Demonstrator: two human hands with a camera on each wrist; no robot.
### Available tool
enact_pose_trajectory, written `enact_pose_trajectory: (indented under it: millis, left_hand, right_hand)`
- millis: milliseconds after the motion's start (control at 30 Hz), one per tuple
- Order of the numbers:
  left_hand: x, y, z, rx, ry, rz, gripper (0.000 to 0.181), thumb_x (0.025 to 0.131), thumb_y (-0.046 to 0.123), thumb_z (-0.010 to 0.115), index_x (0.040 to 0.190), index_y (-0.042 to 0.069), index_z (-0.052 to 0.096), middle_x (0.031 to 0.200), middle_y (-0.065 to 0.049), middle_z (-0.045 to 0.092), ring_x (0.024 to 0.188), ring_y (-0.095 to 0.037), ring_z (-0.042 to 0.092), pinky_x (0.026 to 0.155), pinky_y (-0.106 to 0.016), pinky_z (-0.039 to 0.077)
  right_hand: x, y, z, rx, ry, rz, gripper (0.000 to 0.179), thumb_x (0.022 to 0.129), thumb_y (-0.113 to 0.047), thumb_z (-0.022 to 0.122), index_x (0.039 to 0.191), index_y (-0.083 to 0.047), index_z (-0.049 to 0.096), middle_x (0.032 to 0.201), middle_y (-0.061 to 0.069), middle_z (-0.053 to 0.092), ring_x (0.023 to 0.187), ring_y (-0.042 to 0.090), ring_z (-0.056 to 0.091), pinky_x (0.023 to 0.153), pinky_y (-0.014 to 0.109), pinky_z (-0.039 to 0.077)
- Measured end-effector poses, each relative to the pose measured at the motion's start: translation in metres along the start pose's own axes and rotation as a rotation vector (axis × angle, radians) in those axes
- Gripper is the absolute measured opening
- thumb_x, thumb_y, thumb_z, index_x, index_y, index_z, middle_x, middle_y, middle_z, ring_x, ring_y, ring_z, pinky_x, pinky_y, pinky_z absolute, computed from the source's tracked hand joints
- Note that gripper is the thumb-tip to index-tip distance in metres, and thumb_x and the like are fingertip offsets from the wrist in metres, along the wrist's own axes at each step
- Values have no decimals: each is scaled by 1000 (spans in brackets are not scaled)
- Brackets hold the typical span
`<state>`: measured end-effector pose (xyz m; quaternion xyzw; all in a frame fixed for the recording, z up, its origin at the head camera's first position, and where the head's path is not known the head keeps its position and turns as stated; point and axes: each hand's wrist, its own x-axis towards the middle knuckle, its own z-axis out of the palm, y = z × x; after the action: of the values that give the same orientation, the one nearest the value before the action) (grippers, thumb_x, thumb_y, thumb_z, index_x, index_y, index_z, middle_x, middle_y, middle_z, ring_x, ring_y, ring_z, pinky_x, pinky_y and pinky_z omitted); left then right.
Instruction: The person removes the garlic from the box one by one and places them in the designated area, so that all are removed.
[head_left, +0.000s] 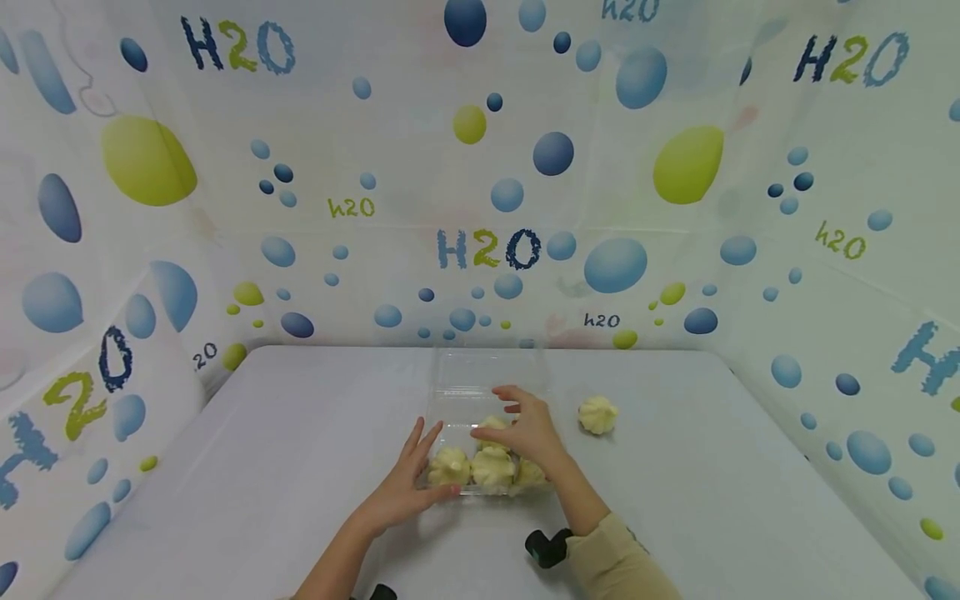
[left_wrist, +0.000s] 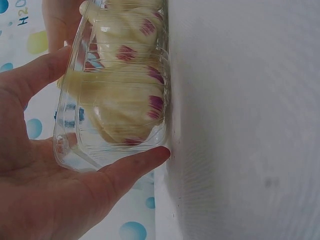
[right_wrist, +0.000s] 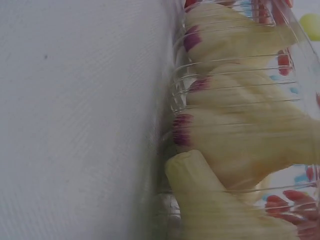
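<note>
A clear plastic clamshell box (head_left: pixel 471 490) stands with its lid (head_left: pixel 487 367) folded back. Inside it lie several cream garlic bulbs (head_left: pixel 492 468), ribbed and marked with purple streaks. In the left wrist view, a bulb (left_wrist: pixel 125 110) shows through the ribbed wall. My left hand (head_left: pixel 408 487) is spread at the box's left end, thumb along the near wall and fingers at the left side. Over the right part of the box, my right hand (head_left: pixel 532 429) has thumb and fingers apart around a rear bulb. In the right wrist view, a bulb's stem (right_wrist: pixel 187 167) points toward the table surface.
One more garlic bulb (head_left: pixel 597 415) sits on the white table (head_left: pixel 300 467), right of the box. A patterned sheet (head_left: pixel 405 150) printed with drops and lettering surrounds the back and sides. A black wrist device (head_left: pixel 547 547) is by the right sleeve (head_left: pixel 618 558).
</note>
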<state>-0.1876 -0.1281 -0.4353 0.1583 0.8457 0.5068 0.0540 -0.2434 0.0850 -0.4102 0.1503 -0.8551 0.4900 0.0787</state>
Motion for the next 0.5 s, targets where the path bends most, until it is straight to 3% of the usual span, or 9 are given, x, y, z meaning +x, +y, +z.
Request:
enact_pose_trajectory:
  millis: [500]
  left_hand:
    - [-1, 1, 0, 1, -8, -6, 88, 79, 31, 71, 148, 18, 17, 151, -15, -8, 127, -48, 27, 97, -60, 27]
  right_hand:
    - [2, 3, 6, -31, -2, -6, 62, 65, -31, 83, 115, -2, 59, 116, 19, 58, 100, 39, 56, 80, 45, 48]
